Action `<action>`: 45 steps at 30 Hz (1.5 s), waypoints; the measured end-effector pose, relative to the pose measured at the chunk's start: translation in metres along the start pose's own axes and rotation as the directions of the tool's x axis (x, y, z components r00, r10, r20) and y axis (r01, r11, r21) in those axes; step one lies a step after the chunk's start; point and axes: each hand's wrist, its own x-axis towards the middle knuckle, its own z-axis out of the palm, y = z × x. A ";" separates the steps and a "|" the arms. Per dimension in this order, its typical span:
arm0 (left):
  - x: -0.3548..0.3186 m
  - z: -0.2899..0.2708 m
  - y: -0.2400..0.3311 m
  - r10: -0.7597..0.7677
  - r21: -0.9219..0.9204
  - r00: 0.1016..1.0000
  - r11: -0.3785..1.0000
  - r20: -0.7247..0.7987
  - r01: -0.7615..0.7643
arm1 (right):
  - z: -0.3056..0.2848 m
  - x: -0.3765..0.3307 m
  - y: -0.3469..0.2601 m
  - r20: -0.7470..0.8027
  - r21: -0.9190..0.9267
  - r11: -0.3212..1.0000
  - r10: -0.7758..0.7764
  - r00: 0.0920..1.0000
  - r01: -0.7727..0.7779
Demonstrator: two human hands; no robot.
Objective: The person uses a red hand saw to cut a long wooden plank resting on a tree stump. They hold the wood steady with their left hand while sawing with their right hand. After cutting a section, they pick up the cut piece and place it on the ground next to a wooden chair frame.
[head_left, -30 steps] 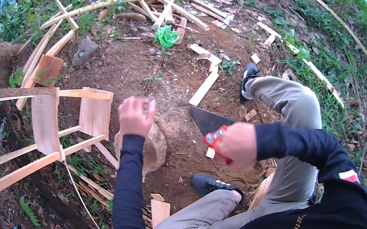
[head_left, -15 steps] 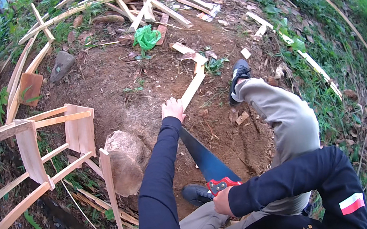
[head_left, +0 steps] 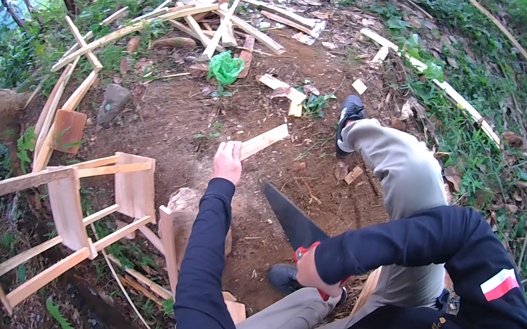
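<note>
Head view, frame centre: left hand gripping wood piece; lower centre, right hand clenched round saw handle.

Red-and-white rectangular patch on right dark sleeve

The left hand grips one end of a short wooden plank on the dirt ground, while the right hand holds what looks like a red-handled handsaw, blade pointing forward
</note>
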 end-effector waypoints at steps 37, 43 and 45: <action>-0.120 -0.198 0.138 -0.170 -0.657 0.942 0.751 -0.289 -0.066 | -0.092 0.026 0.001 -0.897 0.423 0.453 0.333 0.291 0.784; -0.141 -0.181 0.110 -0.144 -0.671 0.947 0.735 -0.287 -0.092 | -0.096 0.045 0.008 -0.878 0.396 0.395 0.426 0.217 0.829; -0.160 -0.171 0.105 -0.125 -0.631 0.968 0.775 -0.220 -0.043 | -0.098 0.046 0.010 -0.876 0.380 0.424 0.450 0.173 0.822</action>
